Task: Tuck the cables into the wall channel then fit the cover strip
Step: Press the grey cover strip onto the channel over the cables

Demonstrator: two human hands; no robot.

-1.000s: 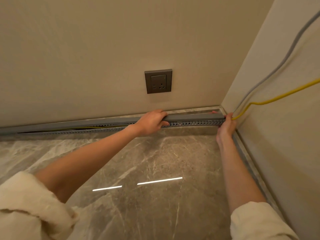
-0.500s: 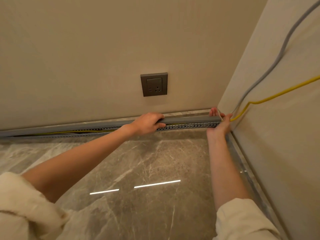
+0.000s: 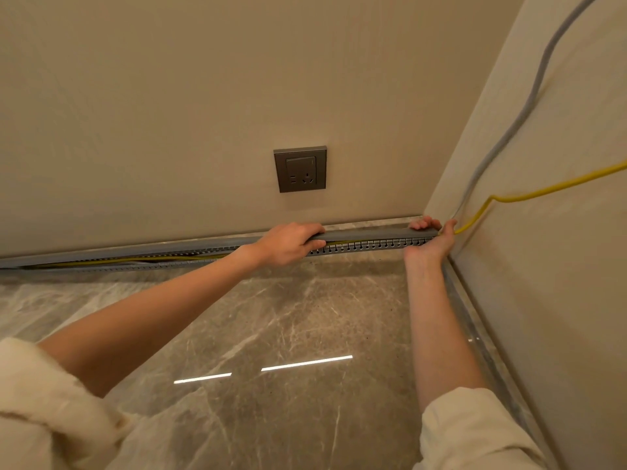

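R hand (image 3: 430, 239) is now curling fingers over the far side of the long grey plastic cover strip (image 3: 366, 234) at its corner end, beside the yellow cable (image 3: 529, 196); 1 s ago it was cupping that end from the front.

The floor (image 3: 305, 317) is polished grey marble-look stone, glossy enough to mirror ceiling lights. Walls (image 3: 169, 96) look matt beige, faintly textured. The cover strip (image 3: 366, 234) and slotted channel (image 3: 366, 246) seem dull grey plastic. The socket plate (image 3: 300, 169) has a brushed metallic sheen. Sleeves (image 3: 44, 412) are soft cream cloth.
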